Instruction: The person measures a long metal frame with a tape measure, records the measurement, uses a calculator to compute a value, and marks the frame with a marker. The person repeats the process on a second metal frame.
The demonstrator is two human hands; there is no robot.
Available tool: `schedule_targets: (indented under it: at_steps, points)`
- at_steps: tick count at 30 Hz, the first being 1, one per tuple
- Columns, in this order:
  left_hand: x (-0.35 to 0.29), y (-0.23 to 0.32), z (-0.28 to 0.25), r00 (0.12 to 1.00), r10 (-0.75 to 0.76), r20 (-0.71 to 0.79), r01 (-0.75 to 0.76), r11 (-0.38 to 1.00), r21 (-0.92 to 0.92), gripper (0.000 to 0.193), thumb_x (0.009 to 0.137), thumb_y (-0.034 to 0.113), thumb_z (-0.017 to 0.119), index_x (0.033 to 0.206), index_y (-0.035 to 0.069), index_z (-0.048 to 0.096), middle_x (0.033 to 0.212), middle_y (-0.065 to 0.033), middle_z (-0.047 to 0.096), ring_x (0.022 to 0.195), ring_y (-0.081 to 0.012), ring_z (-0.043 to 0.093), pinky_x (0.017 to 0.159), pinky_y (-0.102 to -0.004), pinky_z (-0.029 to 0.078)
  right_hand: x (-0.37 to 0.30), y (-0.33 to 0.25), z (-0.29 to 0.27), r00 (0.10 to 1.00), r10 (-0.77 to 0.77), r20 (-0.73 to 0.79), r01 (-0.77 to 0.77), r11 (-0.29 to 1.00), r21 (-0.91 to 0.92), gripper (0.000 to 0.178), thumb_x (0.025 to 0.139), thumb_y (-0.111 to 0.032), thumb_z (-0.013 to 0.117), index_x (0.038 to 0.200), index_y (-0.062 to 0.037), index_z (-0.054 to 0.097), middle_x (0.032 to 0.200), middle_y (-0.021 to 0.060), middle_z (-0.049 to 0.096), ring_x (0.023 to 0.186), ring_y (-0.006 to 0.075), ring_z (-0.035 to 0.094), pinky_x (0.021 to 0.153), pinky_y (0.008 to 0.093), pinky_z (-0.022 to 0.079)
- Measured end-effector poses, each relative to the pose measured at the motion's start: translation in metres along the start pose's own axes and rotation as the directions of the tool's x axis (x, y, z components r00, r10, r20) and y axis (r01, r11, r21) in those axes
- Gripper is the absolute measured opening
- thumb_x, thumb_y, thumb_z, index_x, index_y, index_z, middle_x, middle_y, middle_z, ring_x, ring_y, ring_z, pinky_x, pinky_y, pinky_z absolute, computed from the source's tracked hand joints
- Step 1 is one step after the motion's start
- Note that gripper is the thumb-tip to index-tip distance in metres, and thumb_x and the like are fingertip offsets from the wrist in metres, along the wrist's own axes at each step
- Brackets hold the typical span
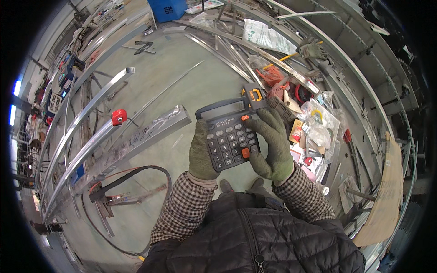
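**Calculator [233, 139] in the left hand [202, 152]**

From my feed, it lies between both gloved hands, long axis pointing away from the wearer, screen [225, 109] end leaning left. The left hand closes along its left edge. The right hand [276, 148], nearer the orange keys [246, 153], is half open; contact I can't tell. Pale print marks keys and casing.

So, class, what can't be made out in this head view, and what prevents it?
All in the head view:
Calculator: its back faces away from the camera.
Left hand: partly hidden behind the calculator.
Display: any digits are too faint to read.
Blue box: cut off by the picture's upper edge.
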State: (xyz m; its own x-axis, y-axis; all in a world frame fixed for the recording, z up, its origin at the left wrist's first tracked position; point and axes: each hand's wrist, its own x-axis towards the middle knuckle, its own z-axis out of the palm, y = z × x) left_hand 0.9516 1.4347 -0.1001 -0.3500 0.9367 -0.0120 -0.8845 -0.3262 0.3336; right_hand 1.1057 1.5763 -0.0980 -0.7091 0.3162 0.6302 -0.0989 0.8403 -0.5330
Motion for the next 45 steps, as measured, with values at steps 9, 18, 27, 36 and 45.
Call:
schedule_targets:
  at_steps: [9, 18, 27, 36, 45]
  points:
    - [-0.024, 0.010, 0.014, 0.980, 0.169, -0.106, -0.148, 0.971, 0.187, 0.076, 0.110, 0.060, 0.051, 0.151, -0.004, 0.049, 0.137, -0.0278, 0.066, 0.117, -0.0388, 0.073, 0.095, -0.0466, 0.067, 0.004, -0.041, 0.014, 0.959, -0.197, 0.203, 0.175, 0.977, 0.122, 0.076, 0.086, -0.066, 0.071, 0.125, -0.0008, 0.074, 0.138, 0.0284, 0.065, 0.137, 0.0478, 0.056, 0.124, 0.0636, 0.027]
    - [-0.024, -0.007, 0.023, 0.947, 0.279, -0.162, -0.189, 0.886, 0.424, 0.071, 0.110, 0.062, 0.050, 0.145, 0.000, 0.058, 0.128, -0.0202, 0.072, 0.113, -0.0305, 0.074, 0.094, -0.0418, 0.066, 0.019, -0.048, 0.003, 0.925, -0.328, 0.192, 0.299, 0.940, 0.164, 0.067, 0.088, -0.057, 0.075, 0.125, -0.0016, 0.071, 0.126, 0.0182, 0.073, 0.133, 0.0428, 0.060, 0.120, 0.0661, 0.032]
    - [-0.020, -0.019, 0.027, 0.947, 0.275, -0.164, -0.200, 0.909, 0.366, 0.069, 0.112, 0.059, 0.047, 0.146, -0.001, 0.056, 0.131, -0.0217, 0.070, 0.113, -0.0323, 0.074, 0.093, -0.0433, 0.066, 0.015, -0.043, -0.016, 0.944, -0.267, 0.196, 0.239, 0.958, 0.157, 0.057, 0.082, -0.048, 0.080, 0.117, -0.0041, 0.073, 0.121, 0.0140, 0.074, 0.135, 0.0410, 0.059, 0.118, 0.0660, 0.034]
    - [-0.015, -0.011, 0.029, 0.979, 0.180, -0.093, -0.174, 0.982, 0.068, 0.070, 0.112, 0.055, 0.048, 0.149, -0.004, 0.051, 0.133, -0.0278, 0.067, 0.112, -0.0398, 0.075, 0.086, -0.0473, 0.071, -0.012, -0.041, -0.015, 0.947, -0.257, 0.190, 0.212, 0.950, 0.231, 0.042, 0.074, -0.029, 0.087, 0.107, -0.0078, 0.071, 0.118, 0.0097, 0.077, 0.132, 0.0390, 0.063, 0.121, 0.0639, 0.034]
    - [-0.016, -0.012, 0.034, 0.925, 0.324, -0.196, -0.283, 0.936, 0.211, 0.063, 0.110, 0.051, 0.056, 0.145, -0.001, 0.057, 0.132, -0.0226, 0.071, 0.111, -0.0334, 0.077, 0.090, -0.0470, 0.069, -0.026, -0.017, -0.016, 0.987, 0.108, -0.120, -0.037, 0.875, 0.482, 0.052, 0.087, -0.004, 0.075, 0.136, -0.0012, 0.057, 0.142, 0.0217, 0.065, 0.143, 0.0368, 0.054, 0.124, 0.0547, 0.034]
